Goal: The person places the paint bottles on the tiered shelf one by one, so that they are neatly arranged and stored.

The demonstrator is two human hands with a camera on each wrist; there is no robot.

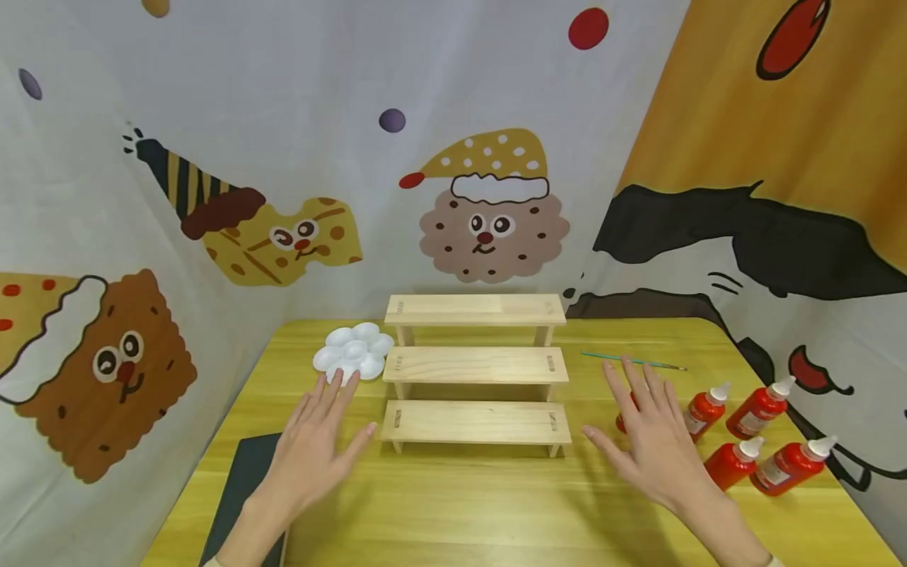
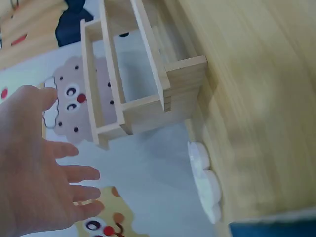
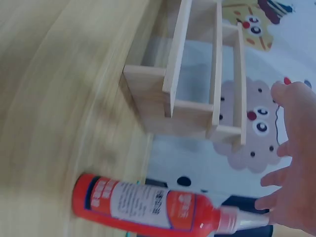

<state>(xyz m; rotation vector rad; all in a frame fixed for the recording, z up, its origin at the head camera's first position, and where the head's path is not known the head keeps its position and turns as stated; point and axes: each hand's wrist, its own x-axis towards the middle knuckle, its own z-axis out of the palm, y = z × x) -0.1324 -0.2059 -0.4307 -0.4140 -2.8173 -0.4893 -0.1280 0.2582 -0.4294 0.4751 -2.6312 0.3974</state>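
Both hands hover over the table with fingers spread and hold nothing. My left hand (image 1: 312,449) is at the left, its fingertips overlapping the near edge of a white flower-shaped paint palette (image 1: 354,351) in the head view. Between the hands stands a three-step wooden rack (image 1: 476,365), also seen from its side in the left wrist view. At the right my right hand (image 1: 655,441) hides part of a red paint bottle (image 1: 627,413). In the right wrist view a red bottle with a white nozzle (image 3: 148,205) stands close by that hand.
More red paint bottles (image 1: 757,409) stand at the right side of the table (image 1: 439,504). A thin teal paintbrush (image 1: 634,361) lies behind the right hand. Under the left forearm is a dark flat board (image 1: 244,480). A cartoon-print cloth (image 1: 319,94) hangs behind the table.
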